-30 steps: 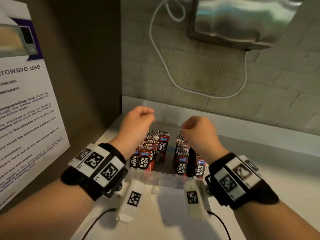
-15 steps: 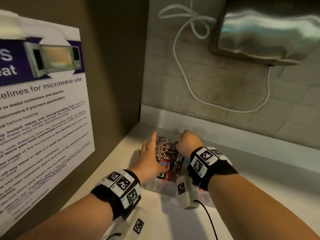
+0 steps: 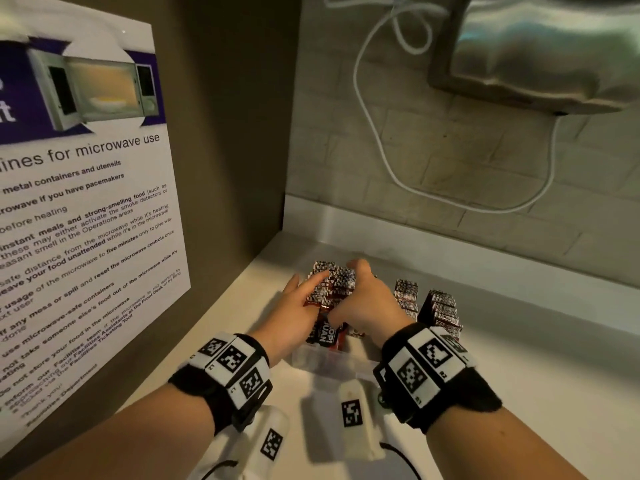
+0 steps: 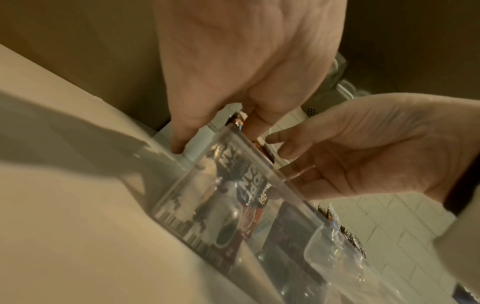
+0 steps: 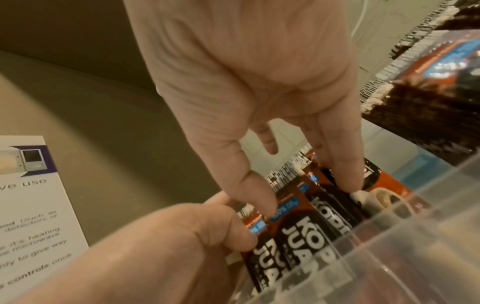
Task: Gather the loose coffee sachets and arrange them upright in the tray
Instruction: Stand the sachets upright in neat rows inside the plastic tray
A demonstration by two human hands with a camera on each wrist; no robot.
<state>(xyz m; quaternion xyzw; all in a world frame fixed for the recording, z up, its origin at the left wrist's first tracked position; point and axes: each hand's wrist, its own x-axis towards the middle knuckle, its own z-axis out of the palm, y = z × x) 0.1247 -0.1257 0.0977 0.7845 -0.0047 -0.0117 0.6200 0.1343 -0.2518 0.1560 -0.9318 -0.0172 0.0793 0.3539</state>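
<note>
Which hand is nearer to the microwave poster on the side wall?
Left. The left hand works on the poster side of the sachets; the right hand is beyond them.
</note>
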